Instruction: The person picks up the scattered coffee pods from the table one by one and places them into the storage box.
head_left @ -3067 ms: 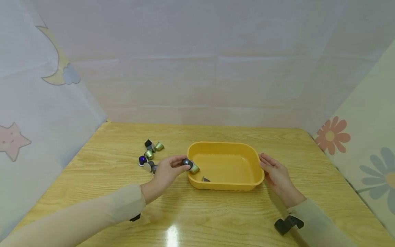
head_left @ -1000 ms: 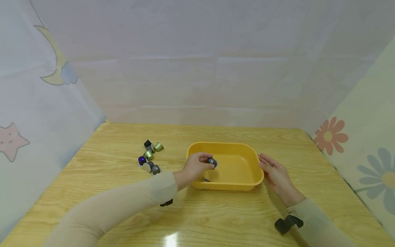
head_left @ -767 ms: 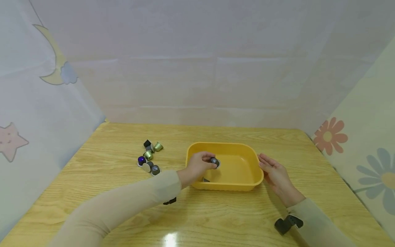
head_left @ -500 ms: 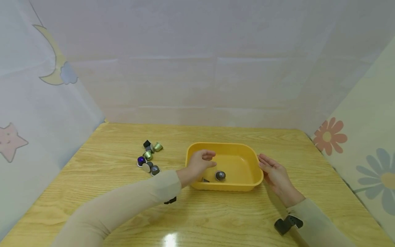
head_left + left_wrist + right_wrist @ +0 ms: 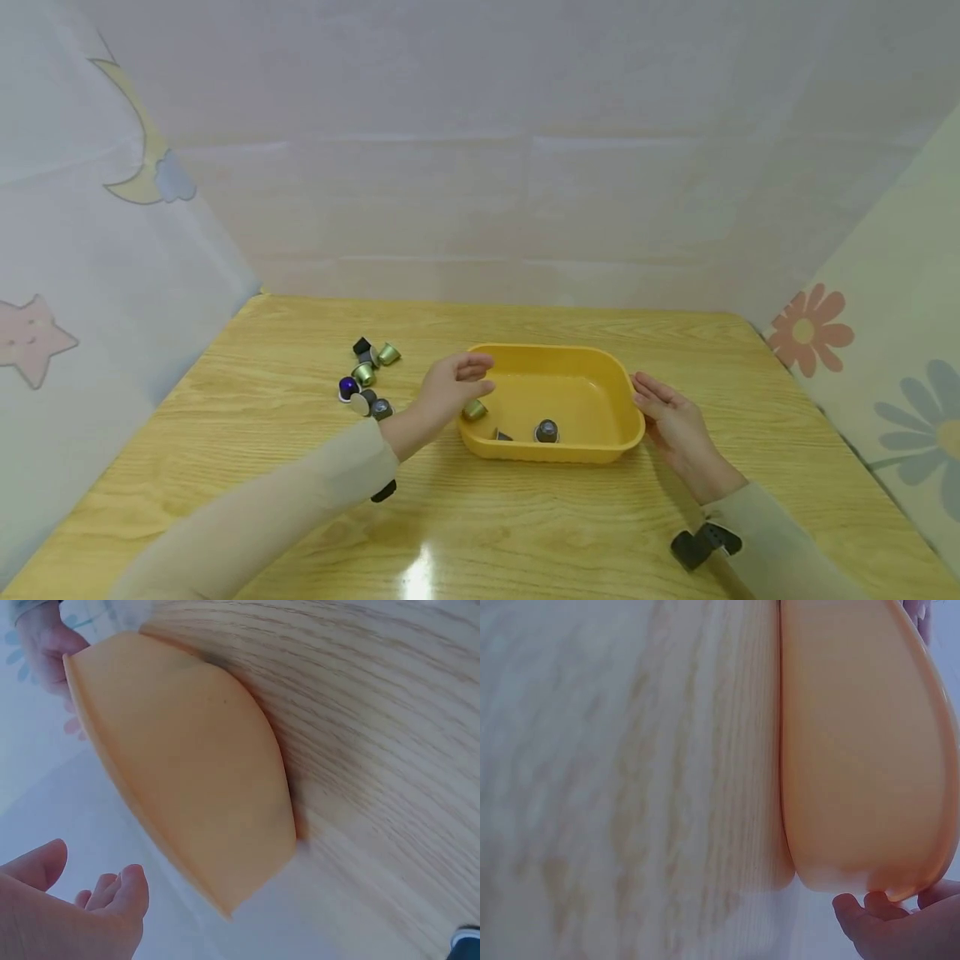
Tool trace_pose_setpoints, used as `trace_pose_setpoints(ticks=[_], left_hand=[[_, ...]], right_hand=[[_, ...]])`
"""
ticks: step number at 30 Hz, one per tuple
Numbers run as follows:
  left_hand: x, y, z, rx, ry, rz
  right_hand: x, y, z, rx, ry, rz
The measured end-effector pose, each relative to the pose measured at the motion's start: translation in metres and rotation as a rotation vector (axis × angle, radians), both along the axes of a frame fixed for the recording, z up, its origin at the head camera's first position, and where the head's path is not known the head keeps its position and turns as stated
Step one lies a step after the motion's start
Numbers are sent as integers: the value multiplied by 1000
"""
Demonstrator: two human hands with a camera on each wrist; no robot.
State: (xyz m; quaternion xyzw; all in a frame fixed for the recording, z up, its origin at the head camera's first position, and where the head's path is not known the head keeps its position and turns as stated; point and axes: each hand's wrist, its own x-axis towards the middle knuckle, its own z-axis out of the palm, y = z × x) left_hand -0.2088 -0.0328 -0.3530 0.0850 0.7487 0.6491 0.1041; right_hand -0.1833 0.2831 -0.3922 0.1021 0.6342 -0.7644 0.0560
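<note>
My left hand (image 5: 450, 387) hangs over the left rim of a yellow plastic tub (image 5: 551, 452). Nothing is between its fingers; thumb and fingertips stand apart in the left wrist view. At the tub's right end my right hand (image 5: 678, 429) holds the rim, thumb at the edge and fingers against the outer wall. Inside the tub, a dark grey coffee capsule (image 5: 547, 431) stands near the front wall. A green capsule (image 5: 476, 409) lies at the left end, partly behind my left hand. Between them a small grey capsule (image 5: 502, 435) shows partly above the front rim.
Left of the tub, several capsules lie clustered on the wooden table (image 5: 480, 525): a purple one (image 5: 348, 387), green ones (image 5: 363, 373), a black one (image 5: 362, 346) and a grey one (image 5: 382, 409). Patterned cloth walls (image 5: 510, 208) surround the table.
My left hand carried the dark grey capsule rightward into the tub and let it go. Since then the hand has drawn back left and up over the rim. My right hand has stayed put.
</note>
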Motion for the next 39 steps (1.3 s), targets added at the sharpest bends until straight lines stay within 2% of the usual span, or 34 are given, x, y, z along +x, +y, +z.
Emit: trace_pose_setpoints(ticks=[5,11,18,21,27,39], left_hand=[[1,-19,5,9,-14,15],[0,-42,8,1,-45,65],[9,-64,9,-18,-58,76],[12,-72,7,-24,-62,96],[15,-88,1,-61,-27,132],[16,-111,-14,-89,-29,204]], right_hand=[[0,0,1,-14,4,-2],[0,0,2,-6,-5,-2],[0,0,0,17,-15,4],[0,0,0,21,-22,8],[0,0,0,11,-13,6],[1,0,1,-3,-12,6]])
